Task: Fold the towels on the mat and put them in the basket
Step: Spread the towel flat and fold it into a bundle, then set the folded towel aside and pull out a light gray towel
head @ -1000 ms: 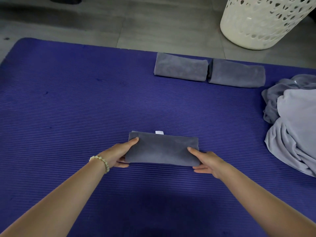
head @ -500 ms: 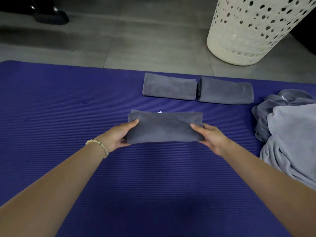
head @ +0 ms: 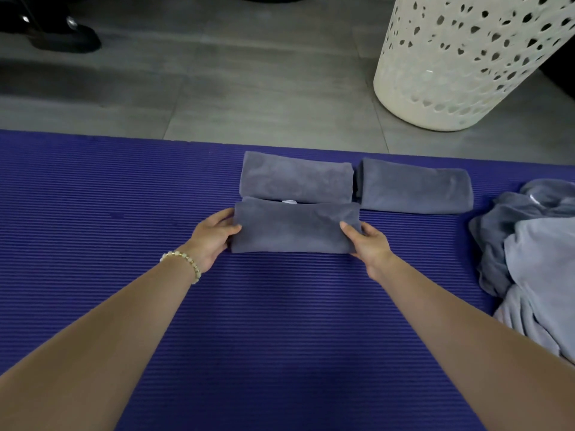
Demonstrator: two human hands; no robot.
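Observation:
A folded dark grey towel point(head: 295, 227) with a small white tag at its far edge is held between both hands over the purple ribbed mat point(head: 93, 188). My left hand point(head: 211, 236) grips its left end, thumb on top. My right hand point(head: 367, 244) grips its right end the same way. Its far edge overlaps the near edge of a second folded grey towel point(head: 295, 177). A third folded towel point(head: 413, 185) lies to the right of that one. The white perforated basket point(head: 460, 57) stands on the floor beyond the mat, at the back right.
A heap of unfolded grey towels point(head: 535, 250) lies at the mat's right edge. Grey floor tiles point(head: 249, 88) stretch beyond the mat. A black shoe point(head: 62, 35) stands at the back left.
Both hands have carried the folded towel away from me across the mat, up against the near edge of the left folded towel. The view has tilted up toward the basket.

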